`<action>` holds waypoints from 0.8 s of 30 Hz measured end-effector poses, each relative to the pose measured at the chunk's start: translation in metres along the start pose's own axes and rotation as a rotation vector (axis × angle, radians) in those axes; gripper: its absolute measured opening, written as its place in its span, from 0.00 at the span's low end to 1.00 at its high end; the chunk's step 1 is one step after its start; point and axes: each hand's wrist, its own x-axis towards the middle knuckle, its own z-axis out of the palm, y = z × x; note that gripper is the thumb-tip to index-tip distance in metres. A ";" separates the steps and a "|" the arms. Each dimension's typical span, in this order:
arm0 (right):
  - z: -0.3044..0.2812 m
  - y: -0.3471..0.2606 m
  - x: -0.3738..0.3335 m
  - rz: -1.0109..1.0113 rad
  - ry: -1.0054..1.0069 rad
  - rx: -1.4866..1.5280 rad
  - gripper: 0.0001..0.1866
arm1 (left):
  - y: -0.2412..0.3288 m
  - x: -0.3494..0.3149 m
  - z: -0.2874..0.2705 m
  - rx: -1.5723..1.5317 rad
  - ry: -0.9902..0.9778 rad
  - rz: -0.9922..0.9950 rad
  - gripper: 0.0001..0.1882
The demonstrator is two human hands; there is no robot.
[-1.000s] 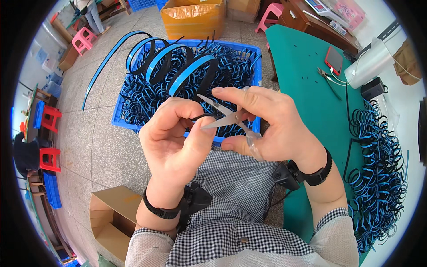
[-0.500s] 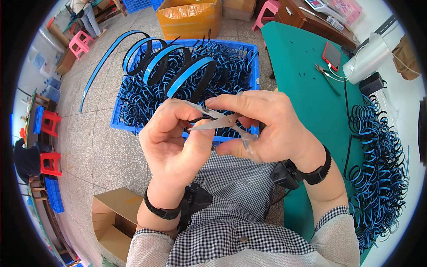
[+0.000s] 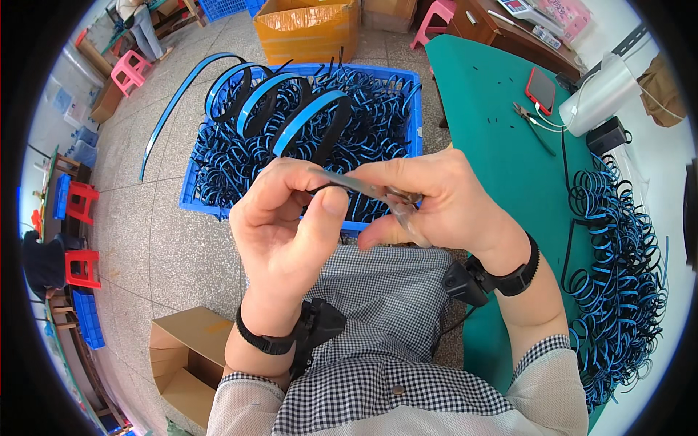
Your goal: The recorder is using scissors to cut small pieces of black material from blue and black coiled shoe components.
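My left hand (image 3: 280, 229) pinches the black end of a coiled blue-and-black strip (image 3: 309, 118) between thumb and curled fingers. The strip's wide loops rise away from the hand to the far left, ending in a loose straight tail. In my right hand (image 3: 447, 200) is a small pair of scissors (image 3: 362, 186) with clear handles. Their blades are seen nearly edge-on, pointing left across my left fingertips at the strip's end. Behind both hands, a blue plastic basket (image 3: 416, 123) is heaped with similar coiled strips.
To the right, a green-topped table (image 3: 476, 94) bears pliers (image 3: 536, 129), a red phone (image 3: 540, 90), a white roll (image 3: 598, 94) and a pile of coiled strips (image 3: 614, 291). A cardboard box (image 3: 190, 327) stands low at left, another box (image 3: 307, 33) behind the basket. Another person (image 3: 142, 29) stands far left.
The scissors have gone from spread blades to blades nearly together and turned edge-on. My right thumb has moved up slightly. The coiled strip has swayed a little; my left hand keeps its pinch.
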 end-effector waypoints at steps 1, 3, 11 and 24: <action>-0.001 -0.001 0.000 0.075 -0.008 0.086 0.27 | 0.001 0.000 0.001 0.000 0.000 0.001 0.06; -0.003 -0.005 0.001 0.149 -0.017 0.172 0.27 | 0.003 -0.001 0.003 -0.037 0.035 -0.078 0.05; -0.008 0.003 0.002 0.178 0.171 0.556 0.29 | 0.011 0.000 0.014 0.036 0.089 -0.174 0.06; -0.016 -0.006 0.003 0.394 0.142 0.796 0.31 | 0.001 -0.001 0.026 0.334 -0.034 -0.040 0.08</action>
